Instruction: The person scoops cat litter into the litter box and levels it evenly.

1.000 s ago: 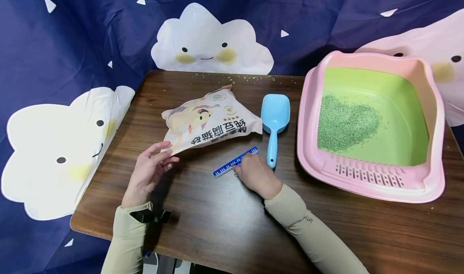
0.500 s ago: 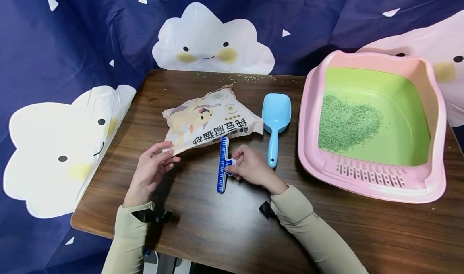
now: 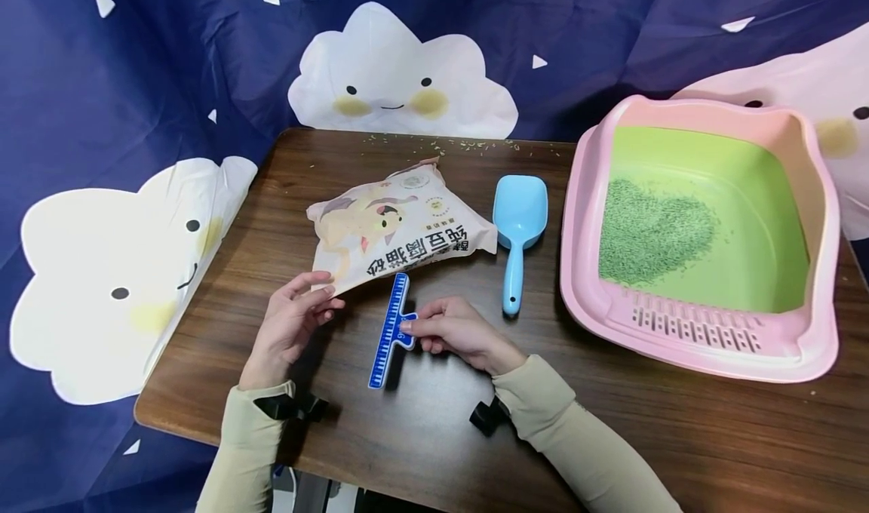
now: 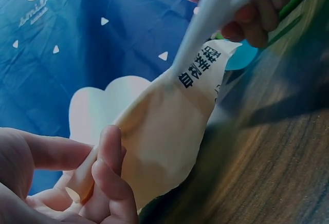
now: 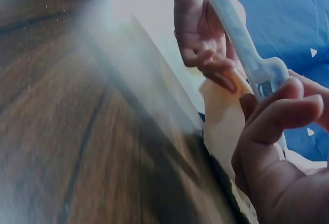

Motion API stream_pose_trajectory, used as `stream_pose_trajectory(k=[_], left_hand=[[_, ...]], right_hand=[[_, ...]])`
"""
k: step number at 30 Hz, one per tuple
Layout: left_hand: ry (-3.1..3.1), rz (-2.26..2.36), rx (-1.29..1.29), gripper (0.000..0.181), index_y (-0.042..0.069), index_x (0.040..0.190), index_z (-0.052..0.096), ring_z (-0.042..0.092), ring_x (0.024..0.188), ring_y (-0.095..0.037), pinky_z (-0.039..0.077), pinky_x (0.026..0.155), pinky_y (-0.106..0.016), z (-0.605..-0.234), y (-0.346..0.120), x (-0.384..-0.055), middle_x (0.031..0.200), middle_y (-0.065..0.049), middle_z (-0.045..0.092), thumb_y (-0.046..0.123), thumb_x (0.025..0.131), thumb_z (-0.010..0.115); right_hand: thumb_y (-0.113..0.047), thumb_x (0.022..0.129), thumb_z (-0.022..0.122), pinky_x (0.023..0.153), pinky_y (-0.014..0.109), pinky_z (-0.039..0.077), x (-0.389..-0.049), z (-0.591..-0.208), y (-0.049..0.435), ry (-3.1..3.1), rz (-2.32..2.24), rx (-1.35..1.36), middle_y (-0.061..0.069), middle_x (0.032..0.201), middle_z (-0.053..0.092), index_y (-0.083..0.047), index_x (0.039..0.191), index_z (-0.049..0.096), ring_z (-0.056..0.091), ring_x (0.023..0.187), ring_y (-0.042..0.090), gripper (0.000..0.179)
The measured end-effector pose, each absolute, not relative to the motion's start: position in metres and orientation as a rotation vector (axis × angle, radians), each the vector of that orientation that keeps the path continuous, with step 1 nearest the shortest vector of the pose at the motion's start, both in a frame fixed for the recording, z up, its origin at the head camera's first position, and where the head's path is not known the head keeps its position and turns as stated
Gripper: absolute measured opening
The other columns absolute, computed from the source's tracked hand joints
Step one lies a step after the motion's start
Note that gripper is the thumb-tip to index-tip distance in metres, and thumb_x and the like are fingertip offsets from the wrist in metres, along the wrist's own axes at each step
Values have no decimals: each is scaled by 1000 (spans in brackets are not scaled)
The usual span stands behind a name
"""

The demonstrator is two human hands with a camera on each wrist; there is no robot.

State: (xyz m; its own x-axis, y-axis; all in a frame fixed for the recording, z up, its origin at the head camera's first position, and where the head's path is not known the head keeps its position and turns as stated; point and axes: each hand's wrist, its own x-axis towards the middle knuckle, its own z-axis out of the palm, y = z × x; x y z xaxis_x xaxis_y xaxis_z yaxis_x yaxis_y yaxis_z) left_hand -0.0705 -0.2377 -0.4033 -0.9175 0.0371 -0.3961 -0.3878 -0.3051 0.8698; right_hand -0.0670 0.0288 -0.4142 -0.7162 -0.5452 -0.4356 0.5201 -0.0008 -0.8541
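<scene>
A pale printed bag of cat litter (image 3: 400,222) lies on the table, its near left corner pinched between the thumb and fingers of my left hand (image 3: 292,324). In the left wrist view that corner of the bag (image 4: 159,136) is folded over between the fingers. My right hand (image 3: 468,336) pinches a long blue-and-white sealing clip (image 3: 389,339) by its middle tab. The clip slants in front of the bag's near edge, above the table. In the right wrist view a coil spring shows at the tab of the clip (image 5: 234,29).
A blue scoop (image 3: 519,211) lies right of the bag, handle toward me. Further right stands a pink litter box (image 3: 573,256) with a green inside and green pellets (image 3: 652,230) in it. Loose crumbs (image 3: 468,145) are scattered along the back edge of the wooden table (image 3: 434,453).
My right hand has picked the sealing clip up from the table, turned it more upright and carried it left toward the left hand. The left hand keeps its pinch on the bag corner.
</scene>
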Motion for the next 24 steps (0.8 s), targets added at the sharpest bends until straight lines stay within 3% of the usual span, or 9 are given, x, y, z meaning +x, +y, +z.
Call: stream_pose_trajectory(k=[24], left_hand=[[1766, 2219, -476, 15, 16, 88, 66, 67, 60, -11, 50, 56, -20, -410, -228, -66, 65, 0, 69, 2, 91, 62]], right_hand=[[-10, 85, 71, 47, 17, 38, -74, -413, 2, 1572, -1895, 143, -2, 65, 58, -6, 83, 58, 46, 49, 4, 14]])
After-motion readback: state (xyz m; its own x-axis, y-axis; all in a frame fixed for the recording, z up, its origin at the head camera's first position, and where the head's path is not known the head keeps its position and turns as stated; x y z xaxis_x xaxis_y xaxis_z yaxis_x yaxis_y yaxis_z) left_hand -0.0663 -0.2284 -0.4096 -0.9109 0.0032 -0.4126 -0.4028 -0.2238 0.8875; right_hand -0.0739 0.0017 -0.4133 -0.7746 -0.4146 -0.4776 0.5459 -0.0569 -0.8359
